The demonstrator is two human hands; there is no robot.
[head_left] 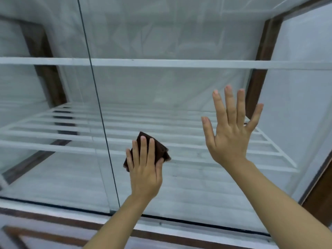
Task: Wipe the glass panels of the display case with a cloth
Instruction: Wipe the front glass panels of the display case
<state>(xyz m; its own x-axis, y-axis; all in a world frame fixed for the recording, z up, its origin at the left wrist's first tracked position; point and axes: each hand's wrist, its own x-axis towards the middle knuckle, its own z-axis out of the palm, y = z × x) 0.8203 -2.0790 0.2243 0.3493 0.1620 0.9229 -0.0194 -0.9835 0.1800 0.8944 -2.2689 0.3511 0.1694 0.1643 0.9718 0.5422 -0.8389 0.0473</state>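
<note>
My left hand (144,165) presses a folded dark brown cloth (160,150) flat against the right glass panel (179,87) of the display case, low and just right of the panel's dark vertical edge (100,112). The fingers lie over the cloth and most of it is hidden under the hand. My right hand (230,130) is spread wide, fingers up, palm against the same panel further right, holding nothing. The left glass panel (45,87) overlaps behind the edge.
Inside the case are white slatted shelves (188,137) and an upper white shelf bar (161,62). A dark wooden frame (260,69) stands at the right, another post at the back left. The bottom track and wooden sill (71,218) run along below.
</note>
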